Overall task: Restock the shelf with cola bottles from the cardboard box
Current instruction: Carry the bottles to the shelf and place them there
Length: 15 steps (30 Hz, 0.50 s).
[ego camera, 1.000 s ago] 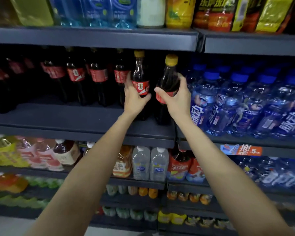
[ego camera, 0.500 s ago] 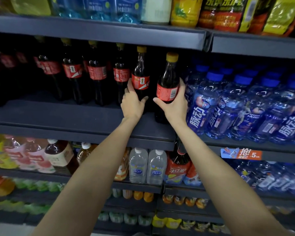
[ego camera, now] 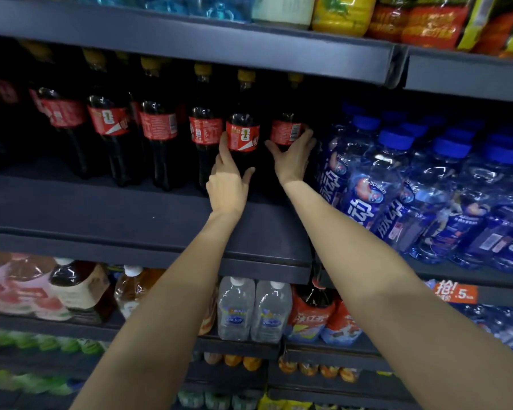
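Nearest the camera, two bare forearms reach up and forward from the bottom edge, over the lower shelves of bottled drinks, toward the dark grey metal shelf (ego camera: 148, 214) in the middle of the rack. Its near part lies bare, with room for more stock, so the restocking looks only partly done; the cardboard box is out of view, and how many bottles are left in it cannot be told. Farther in, the left hand (ego camera: 227, 180) wraps the lower body of a dark cola bottle with a red label and yellow cap (ego camera: 243, 134), thumb on its right side and fingers up its left. Just right of it, the right hand (ego camera: 292, 155) clasps a second red-labelled cola bottle (ego camera: 285, 130), fingers spread round the label. Both bottles stand upright, deep on the shelf, at the right end of a row of like cola bottles (ego camera: 157, 125), beside blue-capped clear water bottles with blue labels (ego camera: 394, 179). Releasing them seems all that remains here.
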Tool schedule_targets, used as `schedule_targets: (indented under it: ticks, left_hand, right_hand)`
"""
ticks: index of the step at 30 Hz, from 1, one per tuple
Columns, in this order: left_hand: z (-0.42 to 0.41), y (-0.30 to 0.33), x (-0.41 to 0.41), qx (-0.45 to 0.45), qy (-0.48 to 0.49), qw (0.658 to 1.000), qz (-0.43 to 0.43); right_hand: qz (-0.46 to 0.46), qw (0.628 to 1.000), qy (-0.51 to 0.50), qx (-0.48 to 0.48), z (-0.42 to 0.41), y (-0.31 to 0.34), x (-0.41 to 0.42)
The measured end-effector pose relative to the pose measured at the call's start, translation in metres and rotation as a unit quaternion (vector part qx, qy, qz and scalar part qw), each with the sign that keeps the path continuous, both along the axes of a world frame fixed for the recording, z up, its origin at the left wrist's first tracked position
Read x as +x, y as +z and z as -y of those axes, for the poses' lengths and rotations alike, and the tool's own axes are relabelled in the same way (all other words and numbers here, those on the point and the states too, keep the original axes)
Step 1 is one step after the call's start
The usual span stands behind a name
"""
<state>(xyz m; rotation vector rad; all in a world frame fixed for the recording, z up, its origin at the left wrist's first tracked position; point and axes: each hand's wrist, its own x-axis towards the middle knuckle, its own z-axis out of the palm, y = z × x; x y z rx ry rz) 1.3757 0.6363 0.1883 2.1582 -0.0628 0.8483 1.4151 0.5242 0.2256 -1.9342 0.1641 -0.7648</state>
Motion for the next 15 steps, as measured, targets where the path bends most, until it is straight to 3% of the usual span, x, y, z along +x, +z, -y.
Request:
schedule_targets:
  ticks: [7,12,15]
  left_hand:
    - [-0.011,-0.013,0.001,0.074,-0.020,0.997,0.012]
    - [-0.014,-0.008,0.002,0.085,-0.014,0.996,0.008]
    - [-0.013,-0.007,0.004,0.091,-0.017,0.996,0.017]
  right_hand:
    - [0.002,0.998,0.009,-0.061,-0.003,-0.005,0.020]
    - [-0.101,0.984,-0.029,-0.144,0.007,-0.027,0.012]
    - [-0.074,0.987,-0.037,-0.140,0.005,-0.031,0.006]
